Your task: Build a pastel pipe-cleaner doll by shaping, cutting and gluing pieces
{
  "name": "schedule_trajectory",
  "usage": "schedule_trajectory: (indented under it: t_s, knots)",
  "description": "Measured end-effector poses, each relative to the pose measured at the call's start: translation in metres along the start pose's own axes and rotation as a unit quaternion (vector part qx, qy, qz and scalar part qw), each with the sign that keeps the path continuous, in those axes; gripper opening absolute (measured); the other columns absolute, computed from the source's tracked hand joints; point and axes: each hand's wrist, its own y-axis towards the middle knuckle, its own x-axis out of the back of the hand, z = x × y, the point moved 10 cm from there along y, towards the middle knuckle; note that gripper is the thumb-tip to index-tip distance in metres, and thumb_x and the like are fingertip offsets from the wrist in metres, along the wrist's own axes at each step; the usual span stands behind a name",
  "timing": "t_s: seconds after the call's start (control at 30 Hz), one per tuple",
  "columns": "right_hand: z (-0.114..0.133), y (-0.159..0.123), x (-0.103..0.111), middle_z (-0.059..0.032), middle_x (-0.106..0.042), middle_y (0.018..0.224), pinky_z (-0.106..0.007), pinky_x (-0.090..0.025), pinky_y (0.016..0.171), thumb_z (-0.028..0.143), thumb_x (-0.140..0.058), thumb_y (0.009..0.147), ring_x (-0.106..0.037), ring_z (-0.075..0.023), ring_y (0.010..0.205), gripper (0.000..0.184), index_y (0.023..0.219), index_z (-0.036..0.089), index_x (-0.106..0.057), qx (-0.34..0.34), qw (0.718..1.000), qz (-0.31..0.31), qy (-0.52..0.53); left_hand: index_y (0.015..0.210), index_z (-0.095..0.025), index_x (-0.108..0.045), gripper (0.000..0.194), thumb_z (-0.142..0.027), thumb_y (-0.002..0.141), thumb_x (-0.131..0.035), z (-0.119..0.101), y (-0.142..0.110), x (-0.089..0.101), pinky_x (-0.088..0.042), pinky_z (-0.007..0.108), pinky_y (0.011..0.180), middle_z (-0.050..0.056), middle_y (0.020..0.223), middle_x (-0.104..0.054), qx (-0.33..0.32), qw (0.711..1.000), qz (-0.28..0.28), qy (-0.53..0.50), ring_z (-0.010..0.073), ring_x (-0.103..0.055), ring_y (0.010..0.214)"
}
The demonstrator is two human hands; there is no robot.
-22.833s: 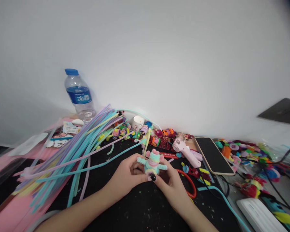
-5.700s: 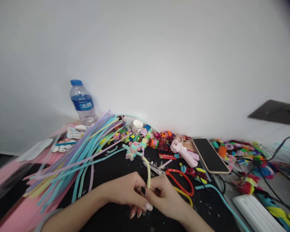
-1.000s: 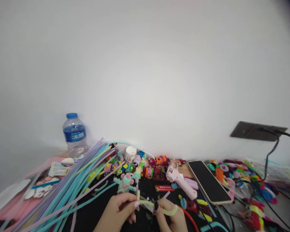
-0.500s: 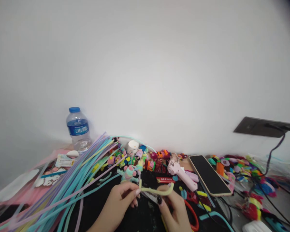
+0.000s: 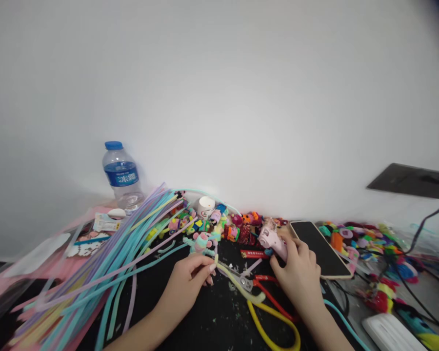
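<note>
My left hand [image 5: 188, 279] pinches one end of a pale yellow pipe cleaner [image 5: 242, 288], which sticks out to the right with a bent tip. My right hand [image 5: 299, 279] is wrapped round the handle of a pink hot glue gun [image 5: 269, 238], whose nozzle end points to the back wall. Under the pipe cleaner lie scissors [image 5: 258, 319] with red and yellow handles, blades toward my left hand. A small pipe-cleaner mouse figure [image 5: 201, 242] in mint and pink stands just behind my left fingers.
Long pastel pipe cleaners [image 5: 131, 253] lie in a bundle at the left. Behind them stands a water bottle [image 5: 120, 175]. Colourful small figures and a paper cup [image 5: 206, 207] line the wall. A phone [image 5: 325, 251], a white box [image 5: 391, 331] and black cables [image 5: 417, 234] are at the right.
My right hand has let go of the yellow pipe cleaner and moved right and back onto the glue gun. The scissors now show more fully. My left hand keeps its pinch.
</note>
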Motion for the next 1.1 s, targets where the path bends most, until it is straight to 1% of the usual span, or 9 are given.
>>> schedule_trajectory:
  t_s: [0.13,0.2,0.27,0.33,0.43,0.57,0.73,0.9,1.1]
  knots:
    - [-0.003,0.003,0.004,-0.0150,-0.048,0.104,-0.044,-0.044,0.066,0.035,-0.053,0.075,-0.047,-0.0330,0.088,0.042,0.112,0.016,-0.053,0.000,1.000,-0.016,0.012,0.069,-0.016,-0.062,0.020,-0.026,0.080,-0.049,-0.005,0.000,0.002,-0.042,0.023,0.059,0.000,0.062,-0.055,-0.020,1.000,-0.005,0.019,0.0147,-0.055,0.060]
    - [0.000,0.003,0.021,-0.0148,-0.048,0.104,-0.047,-0.042,0.071,0.034,-0.054,0.074,-0.046,-0.0335,0.091,0.042,0.111,0.016,-0.052,0.019,0.996,-0.063,0.063,0.069,-0.016,-0.061,0.019,-0.026,0.081,-0.049,-0.007,-0.001,0.003,-0.042,0.023,0.059,0.000,0.062,-0.055,-0.024,1.000,-0.010,0.014,0.0144,-0.054,0.060]
    - [0.016,-0.005,0.043,-0.0132,-0.048,0.103,-0.045,-0.040,0.078,0.029,-0.053,0.074,-0.046,-0.0307,0.095,0.037,0.109,0.015,-0.050,0.085,0.975,-0.112,0.172,0.069,-0.016,-0.059,0.019,-0.026,0.081,-0.049,-0.008,-0.002,0.003,-0.042,0.023,0.058,-0.001,0.061,-0.055,-0.015,1.000,-0.011,-0.010,0.0138,-0.054,0.059]
    - [0.043,-0.017,0.048,-0.0082,-0.052,0.092,-0.035,-0.043,0.072,0.023,-0.051,0.075,-0.050,-0.0230,0.084,0.029,0.102,0.017,-0.048,0.171,0.936,-0.049,0.305,0.069,-0.016,-0.057,0.019,-0.027,0.082,-0.048,-0.008,-0.004,-0.001,-0.042,0.022,0.058,-0.002,0.059,-0.054,-0.001,0.999,0.001,-0.043,0.0129,-0.053,0.057]
    - [0.082,-0.043,0.036,-0.0013,-0.049,0.071,-0.027,-0.040,0.057,0.027,-0.056,0.074,-0.048,-0.0168,0.065,0.012,0.079,0.019,-0.048,0.226,0.892,0.078,0.384,0.071,-0.015,-0.056,0.016,-0.024,0.082,-0.048,-0.011,-0.011,-0.020,-0.042,0.022,0.057,-0.002,0.057,-0.053,0.007,0.995,0.060,-0.078,0.0120,-0.052,0.056]
    - [0.105,-0.065,0.018,0.0018,-0.043,0.057,-0.024,-0.031,0.050,0.023,-0.034,0.089,-0.041,-0.0122,0.053,0.029,0.061,0.019,-0.042,0.237,0.869,0.157,0.404,0.070,-0.014,-0.057,0.013,-0.022,0.079,-0.052,-0.014,-0.020,-0.045,-0.043,0.021,0.054,-0.002,0.063,-0.053,-0.007,0.987,0.146,-0.070,0.0112,-0.053,0.055]
    - [0.109,-0.067,0.018,0.0005,-0.047,0.059,-0.024,-0.032,0.051,0.024,-0.030,0.092,-0.043,-0.0127,0.053,0.031,0.066,0.019,-0.046,0.255,0.868,0.159,0.394,0.078,-0.014,-0.057,0.012,-0.024,0.080,-0.050,-0.007,-0.022,-0.048,-0.040,0.020,0.051,-0.002,0.065,-0.052,0.002,0.987,0.152,-0.056,0.0116,-0.054,0.056]
    - [0.128,-0.079,0.023,0.0006,-0.048,0.059,-0.024,-0.032,0.050,0.024,-0.029,0.092,-0.043,-0.0126,0.052,0.031,0.065,0.019,-0.045,0.333,0.857,0.186,0.347,0.066,-0.015,-0.052,0.020,-0.027,0.081,-0.047,-0.003,-0.021,-0.047,-0.034,0.019,0.045,-0.005,0.053,-0.045,-0.002,0.989,0.145,-0.004,0.0092,-0.047,0.046]
    - [0.129,-0.078,0.027,0.0024,-0.045,0.057,-0.023,-0.031,0.048,0.026,-0.028,0.093,-0.041,-0.0112,0.050,0.034,0.062,0.020,-0.042,0.336,0.859,0.169,0.347,0.057,-0.016,-0.048,0.023,-0.023,0.078,-0.048,-0.009,-0.020,-0.042,-0.028,0.019,0.045,-0.006,0.049,-0.041,-0.037,0.988,0.122,0.088,0.0084,-0.040,0.046]
